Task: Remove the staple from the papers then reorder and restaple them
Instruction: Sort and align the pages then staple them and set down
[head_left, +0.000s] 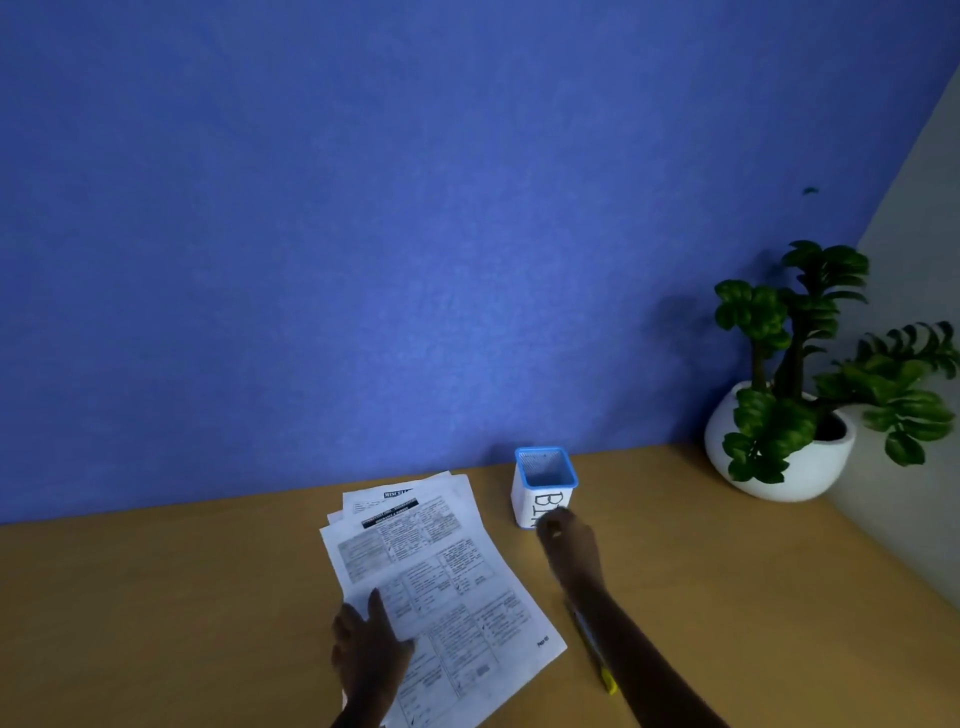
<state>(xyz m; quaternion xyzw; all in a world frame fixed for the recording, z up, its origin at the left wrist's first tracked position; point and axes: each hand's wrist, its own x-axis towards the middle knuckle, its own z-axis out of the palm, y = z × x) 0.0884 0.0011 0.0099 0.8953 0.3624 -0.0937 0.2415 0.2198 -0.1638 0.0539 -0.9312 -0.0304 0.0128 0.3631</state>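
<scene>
Left hand (371, 644) flat on papers (441, 561)

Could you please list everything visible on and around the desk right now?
papers: a loose stack of several sheets, white with black print, fanned out at the middle of the desk
bin: one, white with blue rim, right of the papers, near the wall
potted plant: one, green leaves in a white pot, far right corner
yellow object: one, partly hidden under the right forearm; cannot tell what it is
desk: one, tan wood
wall: blue
left hand: resting flat on the papers
right hand: reaching at the bin's front
</scene>
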